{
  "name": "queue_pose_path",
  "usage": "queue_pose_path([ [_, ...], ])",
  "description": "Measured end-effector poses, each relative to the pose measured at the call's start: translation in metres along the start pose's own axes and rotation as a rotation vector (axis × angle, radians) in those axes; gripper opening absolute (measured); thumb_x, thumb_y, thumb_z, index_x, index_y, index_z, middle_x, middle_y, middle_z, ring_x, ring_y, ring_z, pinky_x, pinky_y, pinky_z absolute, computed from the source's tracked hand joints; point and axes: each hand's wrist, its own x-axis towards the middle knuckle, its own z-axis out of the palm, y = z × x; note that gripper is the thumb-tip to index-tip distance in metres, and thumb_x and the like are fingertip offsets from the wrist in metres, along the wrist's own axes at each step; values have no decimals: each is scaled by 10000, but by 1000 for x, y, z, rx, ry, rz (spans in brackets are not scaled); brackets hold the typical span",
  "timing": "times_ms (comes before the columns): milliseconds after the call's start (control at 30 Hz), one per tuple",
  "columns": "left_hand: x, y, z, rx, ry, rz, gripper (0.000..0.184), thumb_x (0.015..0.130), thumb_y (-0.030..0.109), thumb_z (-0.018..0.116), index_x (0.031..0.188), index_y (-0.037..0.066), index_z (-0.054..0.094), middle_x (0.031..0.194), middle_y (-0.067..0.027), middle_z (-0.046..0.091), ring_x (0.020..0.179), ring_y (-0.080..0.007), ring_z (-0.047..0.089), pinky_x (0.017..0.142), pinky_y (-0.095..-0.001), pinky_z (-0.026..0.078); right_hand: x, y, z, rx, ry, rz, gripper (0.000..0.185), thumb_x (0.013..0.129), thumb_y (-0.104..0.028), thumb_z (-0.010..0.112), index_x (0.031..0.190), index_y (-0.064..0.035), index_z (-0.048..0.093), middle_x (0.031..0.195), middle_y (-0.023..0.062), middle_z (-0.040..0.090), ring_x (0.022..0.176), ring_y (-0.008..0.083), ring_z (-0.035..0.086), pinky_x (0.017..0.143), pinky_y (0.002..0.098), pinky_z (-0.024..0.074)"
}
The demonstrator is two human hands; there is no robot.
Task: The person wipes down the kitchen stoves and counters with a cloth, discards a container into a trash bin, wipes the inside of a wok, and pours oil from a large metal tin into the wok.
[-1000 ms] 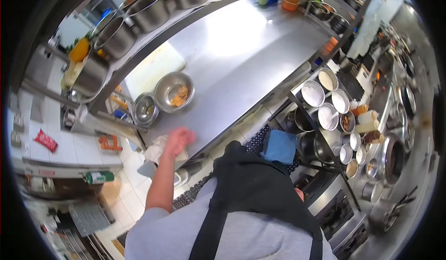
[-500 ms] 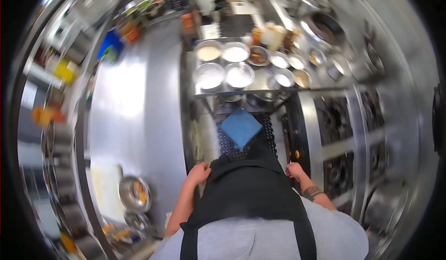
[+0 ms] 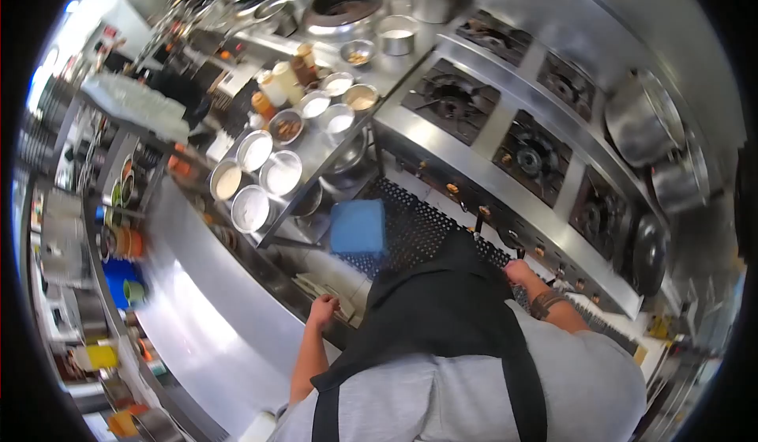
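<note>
My left hand [image 3: 322,312] hangs beside the front edge of the steel worktop [image 3: 197,315], fingers curled, with nothing seen in it. At the front of the gas range [image 3: 442,138], my right hand [image 3: 518,272] is closed, close to a small dark handle-like piece [image 3: 519,254]. Whether the fingers hold that piece, I cannot make out. My black apron [image 3: 442,300] fills the space between the hands. In front of me a blue square thing [image 3: 358,227] is by the perforated black floor mat [image 3: 410,233].
Ahead, a steel table [image 3: 316,177] carries several round metal containers [image 3: 283,172] and squeeze bottles [image 3: 272,88]. Large pots [image 3: 643,118] stand behind the burners at right. A person in a light top [image 3: 134,102] is at the far left. Shelves [image 3: 118,355] line the left side.
The view has turned right: the range now fills the right side, and the container table has moved left. My left hand sits slightly lower in view, my right slightly higher and farther right.
</note>
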Motion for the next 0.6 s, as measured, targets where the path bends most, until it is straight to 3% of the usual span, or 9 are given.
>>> queue_pose_path([
  [33,7,-11,3,-206,-4,-19,278,925,199,619,1053,-33,700,898,-127,732,785,-204,705,711,-355,544,-15,-4,0,30,24,15,134,851,-153,674,867,-50,757,709,121,689,556,260,651,542,414,532],
  [100,15,-20,6,-163,21,11,266,923,176,623,1057,-43,692,921,-130,740,793,-215,717,727,-366,552,-44,-36,-23,-704,-130,-263,178,775,-182,690,866,-41,750,776,175,712,657,320,701,618,436,569],
  [133,-3,-5,8,2,58,60,257,918,168,625,1048,-42,696,918,-134,742,800,-220,722,738,-365,554,-46,-42,-22,-797,-193,-293,235,730,-217,679,872,-44,747,842,192,716,774,360,713,684,446,578],
  [200,-16,1,16,208,103,127,233,903,160,643,1013,-35,709,893,-140,744,806,-235,734,761,-368,562,-32,-24,6,-689,-131,-260,227,743,-217,670,878,-52,747,859,182,720,814,367,710,722,450,576],
  [267,3,-30,27,179,115,71,229,899,157,646,1000,-39,711,865,-140,741,782,-240,731,737,-371,563,-31,-19,15,-602,-81,-253,220,756,-218,661,884,-61,746,876,171,723,855,374,708,760,454,575],
  [333,17,-55,42,149,135,25,226,896,153,648,988,-43,713,837,-140,738,758,-244,727,714,-374,563,-46,-35,7,12,208,8,225,795,-228,626,919,-86,748,940,159,729,911,383,698,807,450,563],
  [433,8,-53,76,-62,-4,51,228,893,157,646,963,-48,716,805,-142,732,716,-246,719,669,-381,561,-60,-7,-4,-9,101,-198,245,834,-248,598,962,-105,750,971,155,730,945,362,699,835,439,551],
  [500,-36,-14,129,95,61,-4,241,892,174,649,943,-51,718,798,-142,726,679,-235,706,633,-378,553,-80,21,4,82,158,-103,248,843,-258,584,944,-110,756,942,156,731,923,355,705,817,438,552],
  [600,-69,16,199,371,9,95,311,901,226,655,1017,-57,708,910,-194,743,848,-308,730,749,-413,558,-120,72,9,111,125,42,244,841,-266,581,892,-119,768,878,149,735,859,341,716,771,438,561],
])
